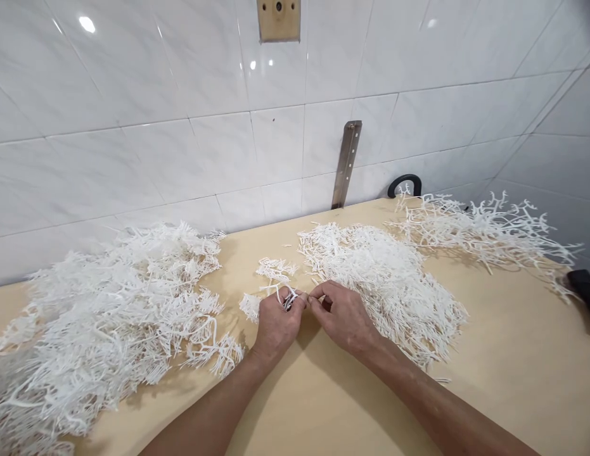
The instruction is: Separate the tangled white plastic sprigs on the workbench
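My left hand (279, 324) is closed around a white, branched, coral-like piece (291, 296), whose thin forked stems stick out above the fingers. Close against its fingertips, my right hand (346, 315) makes a pinch with thumb and forefinger; what sits between them is too small to make out. Just beyond the left hand lie a small branched piece (275, 270) and a little clump (250, 306) of the same white material. To the right of my right hand spreads a heap of short, thin white sticks (394, 278).
A large pile of white branched pieces (118, 316) covers the left of the wooden table (304, 405). More open, branched pieces (480, 228) lie at the far right. Behind the table, a metal bracket (346, 164) and black curved handle (405, 182) stand near the tiled wall (180, 158).
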